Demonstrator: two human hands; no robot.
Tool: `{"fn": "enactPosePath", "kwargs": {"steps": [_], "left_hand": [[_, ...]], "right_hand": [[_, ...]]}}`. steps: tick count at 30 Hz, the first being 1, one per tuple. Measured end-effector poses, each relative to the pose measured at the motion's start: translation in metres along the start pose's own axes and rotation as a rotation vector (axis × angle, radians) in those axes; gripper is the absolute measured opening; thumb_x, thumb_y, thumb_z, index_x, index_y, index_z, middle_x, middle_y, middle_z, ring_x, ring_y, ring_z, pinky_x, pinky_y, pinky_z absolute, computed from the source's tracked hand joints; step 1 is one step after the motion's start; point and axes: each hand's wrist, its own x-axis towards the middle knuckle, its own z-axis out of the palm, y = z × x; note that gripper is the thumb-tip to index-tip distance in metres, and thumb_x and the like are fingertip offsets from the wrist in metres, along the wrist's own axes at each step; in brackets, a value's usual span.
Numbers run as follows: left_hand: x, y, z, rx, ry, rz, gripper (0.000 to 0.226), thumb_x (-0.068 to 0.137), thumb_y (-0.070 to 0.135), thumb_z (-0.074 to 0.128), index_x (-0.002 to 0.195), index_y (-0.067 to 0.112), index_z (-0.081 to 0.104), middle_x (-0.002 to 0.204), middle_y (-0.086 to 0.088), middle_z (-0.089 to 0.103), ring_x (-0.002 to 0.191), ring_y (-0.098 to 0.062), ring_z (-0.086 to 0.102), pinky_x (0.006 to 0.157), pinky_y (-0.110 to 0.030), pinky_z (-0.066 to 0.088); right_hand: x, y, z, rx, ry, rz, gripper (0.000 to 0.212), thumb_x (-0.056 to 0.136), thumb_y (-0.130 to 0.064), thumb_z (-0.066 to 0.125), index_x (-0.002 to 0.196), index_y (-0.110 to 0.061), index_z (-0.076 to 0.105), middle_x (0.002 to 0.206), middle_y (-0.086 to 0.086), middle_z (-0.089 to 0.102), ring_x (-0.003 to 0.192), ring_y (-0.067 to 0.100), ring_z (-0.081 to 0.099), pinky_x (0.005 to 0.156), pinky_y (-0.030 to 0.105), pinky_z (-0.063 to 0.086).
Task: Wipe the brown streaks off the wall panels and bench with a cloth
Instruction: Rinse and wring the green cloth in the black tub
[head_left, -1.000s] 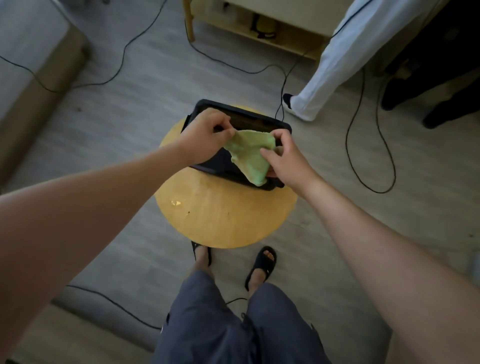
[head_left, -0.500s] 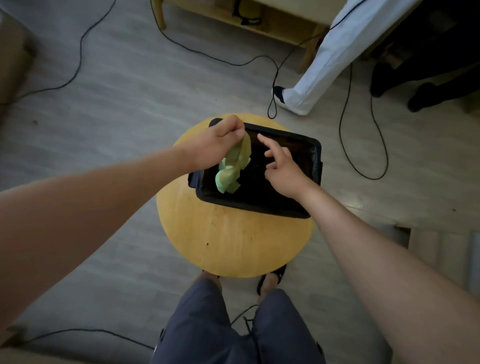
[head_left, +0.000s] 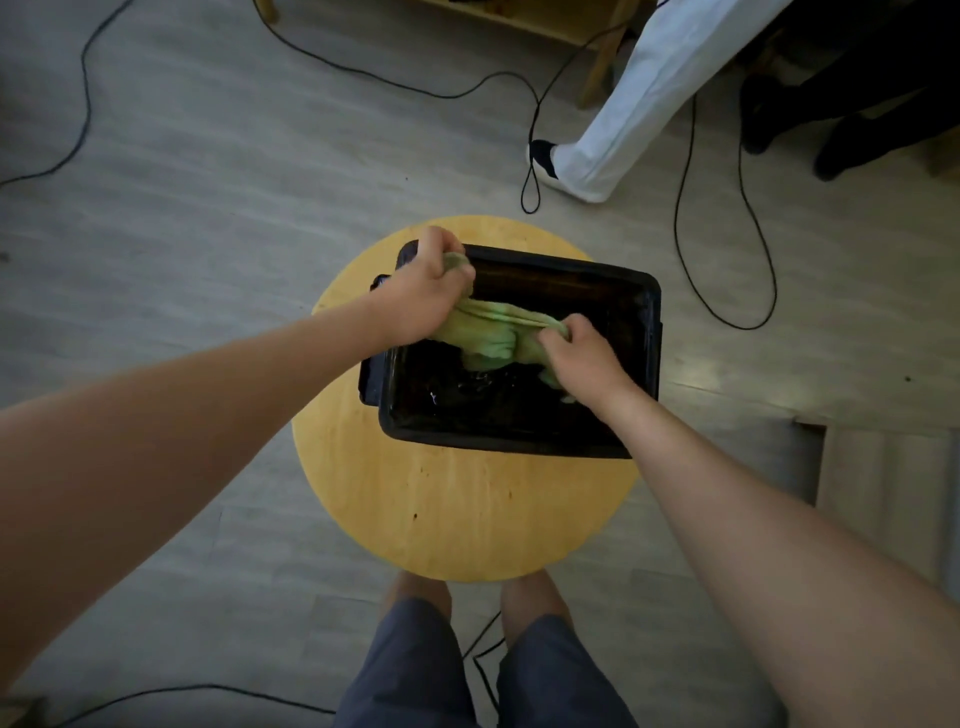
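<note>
Dim, flat indoor light, perhaps from the right; slightly soft focus, with wide-angle stretching toward the edges

Tub (head_left: 498, 439) takes up far half of round table (head_left: 457, 509); near half bare wood. Cloth (head_left: 493, 332) stretched across tub mouth. Cable (head_left: 743, 328) loops over floor beyond; trouser leg (head_left: 649, 93) far right.

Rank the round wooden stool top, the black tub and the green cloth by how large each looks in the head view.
1. stool top, largest
2. black tub
3. green cloth, smallest; it is bunched and partly hidden
</note>
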Motion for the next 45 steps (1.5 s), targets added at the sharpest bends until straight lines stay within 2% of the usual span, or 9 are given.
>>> {"fn": "enactPosePath", "kwargs": {"steps": [5, 10, 15, 18, 22, 30, 35, 41, 45], "left_hand": [[0.016, -0.014, 0.027, 0.479, -0.176, 0.192, 0.054, 0.092, -0.003, 0.054, 0.13, 0.031, 0.037, 0.131, -0.007, 0.029, 0.055, -0.022, 0.052, 0.043, -0.022, 0.04], [0.039, -0.024, 0.055, 0.894, -0.424, 0.0, 0.049, 0.1, 0.017, 0.05, 0.148, 0.014, 0.044, 0.148, -0.017, 0.033, 0.115, -0.036, 0.056, 0.093, -0.039, 0.05], [0.058, -0.044, 0.071, 0.423, -0.392, -0.269, 0.041, 0.106, 0.03, 0.04, 0.127, 0.004, 0.062, 0.125, -0.018, 0.063, 0.102, -0.027, 0.059, 0.09, -0.036, 0.049], [0.063, -0.059, 0.081, -0.277, -0.261, -0.582, 0.05, 0.101, 0.05, 0.042, 0.129, 0.015, 0.064, 0.121, -0.014, 0.07, 0.108, -0.03, 0.066, 0.095, -0.042, 0.056], [0.065, -0.058, 0.087, -0.659, -0.149, -0.695, 0.044, 0.107, 0.052, 0.038, 0.133, 0.021, 0.056, 0.115, -0.015, 0.071, 0.101, -0.034, 0.071, 0.077, -0.049, 0.063], [0.053, -0.031, 0.095, -0.843, -0.092, -0.696, 0.041, 0.11, 0.037, 0.039, 0.123, 0.01, 0.066, 0.097, -0.011, 0.069, 0.086, -0.026, 0.066, 0.06, -0.032, 0.055], [0.047, -0.033, 0.098, -0.64, -0.058, -0.494, 0.046, 0.109, 0.044, 0.041, 0.132, 0.011, 0.062, 0.12, -0.014, 0.071, 0.108, -0.031, 0.069, 0.079, -0.036, 0.06], [0.04, -0.05, 0.094, -0.431, 0.139, -0.451, 0.029, 0.102, 0.032, 0.057, 0.125, 0.017, 0.05, 0.111, -0.011, 0.065, 0.098, -0.028, 0.066, 0.078, -0.038, 0.058], [0.035, -0.05, 0.094, -0.656, 0.045, -0.62, 0.032, 0.104, 0.033, 0.048, 0.132, 0.018, 0.051, 0.122, -0.011, 0.064, 0.109, -0.027, 0.062, 0.103, -0.045, 0.051]], "right_hand": [[0.023, 0.015, -0.006, 0.009, 0.084, 0.018, 0.028, 0.1, -0.032, 0.058, 0.121, -0.029, 0.04, 0.113, 0.003, 0.056, 0.091, 0.019, 0.063, 0.063, 0.032, 0.05], [0.04, 0.03, -0.003, -0.139, 0.172, -0.06, 0.026, 0.1, -0.017, 0.053, 0.122, -0.028, 0.045, 0.125, 0.006, 0.042, 0.088, 0.017, 0.055, 0.063, 0.027, 0.046], [0.053, 0.04, 0.029, -0.287, 0.059, 0.06, 0.041, 0.108, -0.042, 0.041, 0.147, -0.032, 0.041, 0.137, 0.018, 0.046, 0.122, 0.041, 0.051, 0.101, 0.043, 0.048], [0.052, 0.028, 0.047, -0.022, -0.059, 0.134, 0.036, 0.109, -0.035, 0.04, 0.143, -0.027, 0.051, 0.125, 0.008, 0.062, 0.117, 0.031, 0.06, 0.096, 0.035, 0.05], [0.026, 0.0, 0.057, 0.376, -0.114, 0.131, 0.02, 0.105, -0.033, 0.043, 0.107, -0.027, 0.062, 0.098, 0.003, 0.063, 0.086, 0.02, 0.06, 0.061, 0.03, 0.049], [0.009, -0.01, 0.075, 0.264, 0.251, -0.183, 0.039, 0.108, -0.038, 0.042, 0.085, -0.016, 0.064, 0.076, 0.002, 0.064, 0.074, 0.014, 0.064, 0.067, 0.036, 0.054], [0.038, 0.012, 0.068, -0.128, 0.347, -0.269, 0.044, 0.11, -0.035, 0.036, 0.087, -0.01, 0.065, 0.077, 0.007, 0.065, 0.072, 0.024, 0.064, 0.063, 0.042, 0.051], [0.055, 0.029, 0.07, -0.169, 0.47, 0.127, 0.048, 0.11, -0.047, 0.035, 0.136, -0.01, 0.05, 0.139, 0.021, 0.041, 0.119, 0.043, 0.051, 0.093, 0.044, 0.046], [0.052, 0.021, 0.079, -0.031, 0.134, 0.292, 0.059, 0.11, -0.051, 0.028, 0.157, -0.015, 0.032, 0.157, 0.019, 0.033, 0.137, 0.04, 0.042, 0.112, 0.044, 0.038]]}}
